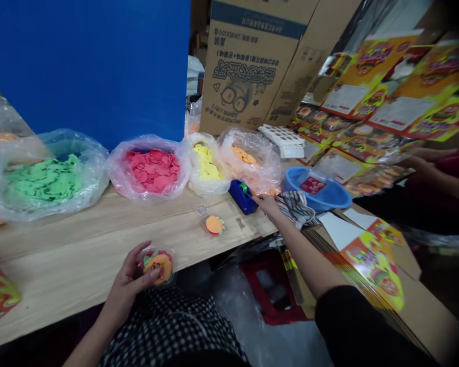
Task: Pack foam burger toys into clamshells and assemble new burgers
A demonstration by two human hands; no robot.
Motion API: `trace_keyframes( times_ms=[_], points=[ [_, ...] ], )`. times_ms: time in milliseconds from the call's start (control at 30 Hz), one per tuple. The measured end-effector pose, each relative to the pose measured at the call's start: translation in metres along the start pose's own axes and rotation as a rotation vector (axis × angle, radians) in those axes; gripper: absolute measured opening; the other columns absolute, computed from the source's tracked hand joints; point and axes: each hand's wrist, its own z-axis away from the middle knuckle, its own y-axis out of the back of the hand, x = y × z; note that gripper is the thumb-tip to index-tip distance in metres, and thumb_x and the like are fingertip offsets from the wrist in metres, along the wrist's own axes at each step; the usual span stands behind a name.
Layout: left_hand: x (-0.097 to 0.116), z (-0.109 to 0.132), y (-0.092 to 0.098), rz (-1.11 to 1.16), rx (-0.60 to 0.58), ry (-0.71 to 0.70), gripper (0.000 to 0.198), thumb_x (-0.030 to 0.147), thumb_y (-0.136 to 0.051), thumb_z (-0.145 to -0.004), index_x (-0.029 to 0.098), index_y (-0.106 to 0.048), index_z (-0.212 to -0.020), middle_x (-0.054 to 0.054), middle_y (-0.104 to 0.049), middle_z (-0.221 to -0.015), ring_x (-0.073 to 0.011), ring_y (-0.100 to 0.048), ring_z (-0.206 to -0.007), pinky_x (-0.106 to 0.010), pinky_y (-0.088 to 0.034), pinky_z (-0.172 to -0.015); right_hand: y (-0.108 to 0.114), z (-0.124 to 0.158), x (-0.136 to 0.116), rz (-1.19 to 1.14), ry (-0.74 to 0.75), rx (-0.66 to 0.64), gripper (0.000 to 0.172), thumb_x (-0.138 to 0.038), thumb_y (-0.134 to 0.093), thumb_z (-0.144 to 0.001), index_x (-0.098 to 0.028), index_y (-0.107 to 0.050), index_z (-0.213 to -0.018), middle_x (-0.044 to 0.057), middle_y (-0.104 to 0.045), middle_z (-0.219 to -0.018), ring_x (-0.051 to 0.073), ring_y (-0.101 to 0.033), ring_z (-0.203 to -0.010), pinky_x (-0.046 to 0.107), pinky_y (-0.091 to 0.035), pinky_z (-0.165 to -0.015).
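My left hand point(132, 280) holds a small clear plastic case point(158, 265) at the table's front edge, its thumb pressed on top. Inside are layered burger-like pieces in orange, red and green. My right hand point(268, 205) reaches out to a blue tape dispenser point(243, 198) with a green-cored roll. Its fingertips are pinched at the dispenser's front end, where the tape comes off; the strip itself is too thin to see clearly. Between the hands lies another clear case with burger-like pieces point(214, 225), an orange round on top.
Along the back stand plastic bags of green point(46, 178), pink point(153, 171), yellow point(206, 162) and orange pieces point(247, 155). A blue basin point(317, 191) and striped cloth point(296, 208) lie right. Flat printed cartons point(375, 265) are stacked below. Another person's arm point(436, 176) is at far right.
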Motion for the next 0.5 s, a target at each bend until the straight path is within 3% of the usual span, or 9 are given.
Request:
trace_keyframes(
  times_ms=[233,500],
  points=[
    [0.005,0.0,-0.001,0.06,0.055,0.049,0.066,0.026,-0.074,-0.055,0.024,-0.046,-0.115,-0.001,-0.061,-0.093,-0.0165,-0.058,-0.079,-0.025,-0.048,-0.069,-0.013,0.001,0.012,-0.315,-0.142,-0.027,0.031,-0.042,-0.063,-0.055,-0.019,-0.042,-0.054,-0.006,-0.041,-0.046,0.009,-0.041,-0.047,0.023,-0.037,-0.047],
    [0.008,-0.002,-0.004,0.15,0.043,0.115,0.066,0.024,-0.074,-0.055,0.025,-0.047,-0.115,0.0,-0.063,-0.09,-0.015,-0.059,-0.075,-0.024,-0.049,-0.066,-0.024,0.039,0.032,-0.676,-0.156,0.084,0.041,-0.052,-0.063,-0.054,-0.02,-0.04,-0.063,-0.006,-0.047,-0.06,0.009,-0.05,-0.057,0.027,-0.05,-0.057]
  ],
)
